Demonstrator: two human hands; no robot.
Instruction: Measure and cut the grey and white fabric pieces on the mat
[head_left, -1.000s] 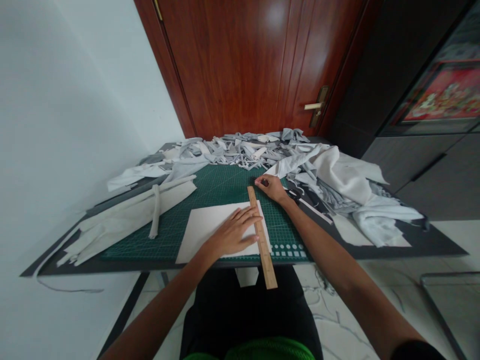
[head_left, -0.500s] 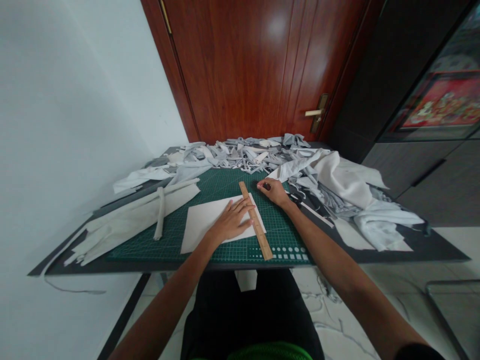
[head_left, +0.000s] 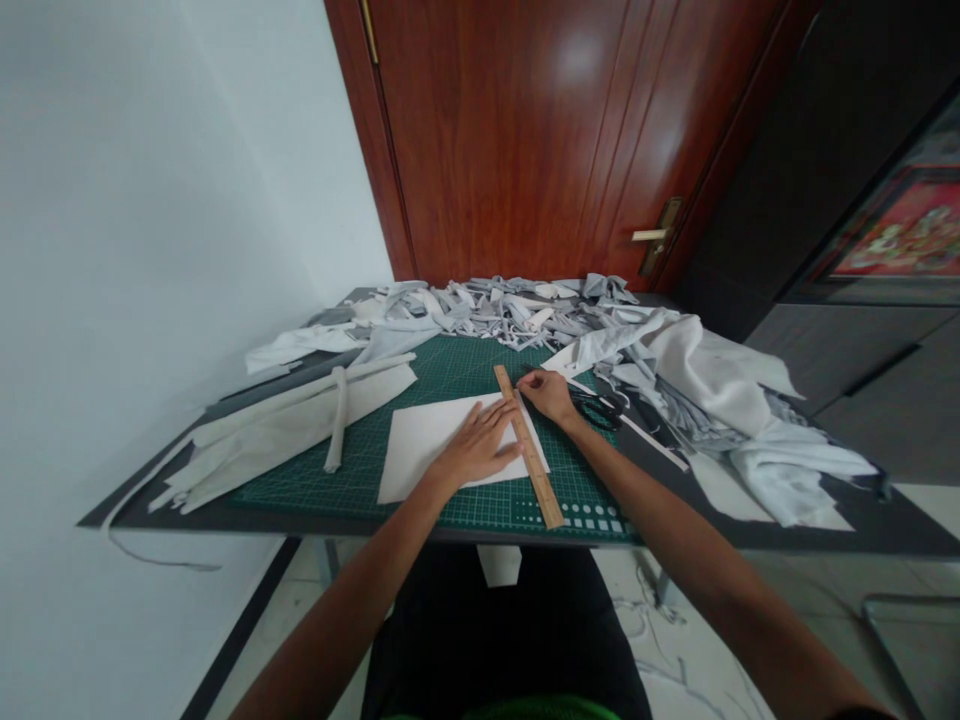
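My left hand (head_left: 481,440) lies flat with its fingers stretched over a white cloth piece (head_left: 416,435), the fingertips pressing on a wooden ruler (head_left: 538,478). The ruler slants across the cloth near its right edge. Just right of the ruler's upper part is my right hand (head_left: 551,395), its thumb and fingers pinched together by the cloth's top right corner. Whatever it holds is too small to make out. Black-handled scissors (head_left: 600,408) rest beside my right wrist. Under the cloth is a green cutting mat (head_left: 360,495).
Heaped white and grey scraps (head_left: 487,308) run along the table's back. Larger crumpled fabric (head_left: 705,370) covers the right side. Folded cream cloth (head_left: 292,440) and a rolled strip (head_left: 337,420) lie at left. A wooden door (head_left: 525,140) stands behind the table.
My right hand has moved left and slightly closer to me, from beyond the ruler to right beside it. The left hand stays on the cloth and ruler. The whole view has shifted slightly.
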